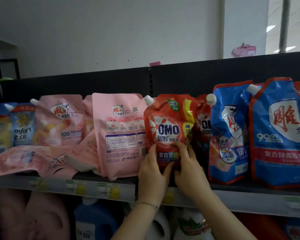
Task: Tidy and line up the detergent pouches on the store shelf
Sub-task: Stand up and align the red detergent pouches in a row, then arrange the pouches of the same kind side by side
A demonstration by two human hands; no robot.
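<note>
Left hand (152,172) and right hand (189,168) both grip the lower half of the red OMO pouch (168,125), held upright on the shelf (249,198) between the pink pouch (119,132) and blue pouch (229,135), apparently to square it with the row.

cam: head-worn, wide-angle | faces: forward, straight at shelf (55,185) | range: near | views: one only

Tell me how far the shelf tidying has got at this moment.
Done: the blue pouches on the right stand upright, side by side. In hand: the left hand and right hand grip the red OMO pouch near its base. Left: the fallen pink pouch lies flat, and the reversed pink pouch shows its back panel.
</note>
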